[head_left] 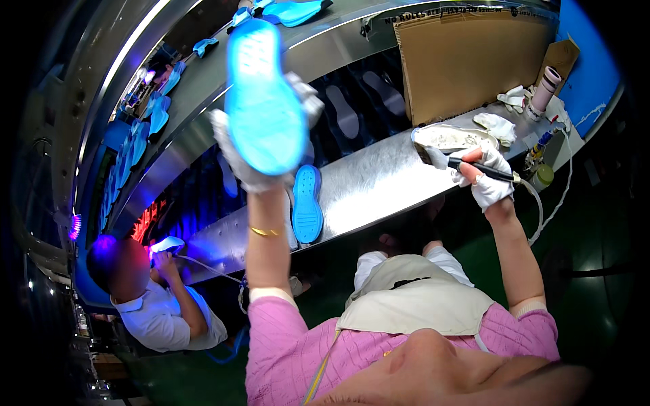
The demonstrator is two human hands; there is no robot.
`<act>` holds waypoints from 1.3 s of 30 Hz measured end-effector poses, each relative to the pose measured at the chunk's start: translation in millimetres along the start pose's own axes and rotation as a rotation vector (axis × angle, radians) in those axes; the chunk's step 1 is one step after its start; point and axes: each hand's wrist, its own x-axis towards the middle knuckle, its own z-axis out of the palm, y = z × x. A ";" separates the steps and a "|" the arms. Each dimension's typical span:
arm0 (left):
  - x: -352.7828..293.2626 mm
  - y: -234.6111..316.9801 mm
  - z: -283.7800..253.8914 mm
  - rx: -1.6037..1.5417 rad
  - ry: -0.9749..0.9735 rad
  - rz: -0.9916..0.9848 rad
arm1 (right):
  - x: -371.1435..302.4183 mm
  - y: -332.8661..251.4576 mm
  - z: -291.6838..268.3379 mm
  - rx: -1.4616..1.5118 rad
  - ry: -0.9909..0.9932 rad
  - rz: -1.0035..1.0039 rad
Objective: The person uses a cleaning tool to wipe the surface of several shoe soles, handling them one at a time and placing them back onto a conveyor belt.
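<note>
Head view from my remote seat: left hand (237, 160) cradles the blue sole (266, 111) from beneath, over the counter (379, 186); right hand (486, 174) pinches the black-handled brush (500, 174) by the pale oval tray (415, 137). I'd grip just the sole's edges and go for thin, even strokes. Sole looks smooth, waisted, patterned at the far end; counter's shiny metal, gloves (493, 192) whitish fabric.

1. The left forearm (269, 227) runs straight up toward 12 o'clock, bare below the wrist.
2. The white-gloved left hand (233, 152) is raised between 10 and 11 o'clock, partly hidden, its visible edges spread apart.
3. The right forearm (513, 254) angles toward 11 o'clock.
4. The right hand (493, 179), near 3 o'clock, is gloved, its bare-tipped fingers (467, 170) curled in a grip.
</note>
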 end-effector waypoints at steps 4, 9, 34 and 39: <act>83.1 89.5 -18.5 -0.336 0.139 0.121 | -7.4 14.5 -14.7 0.110 0.040 0.098; 106.4 115.1 -56.0 -0.336 0.386 0.166 | -4.0 27.4 -19.5 0.104 0.067 0.178; -58.2 48.4 -117.9 1.245 0.590 0.239 | 12.5 79.8 -43.5 -0.038 0.070 0.378; 46.7 97.9 -55.5 2.235 0.582 0.778 | 9.9 85.2 -36.3 -0.021 0.036 0.371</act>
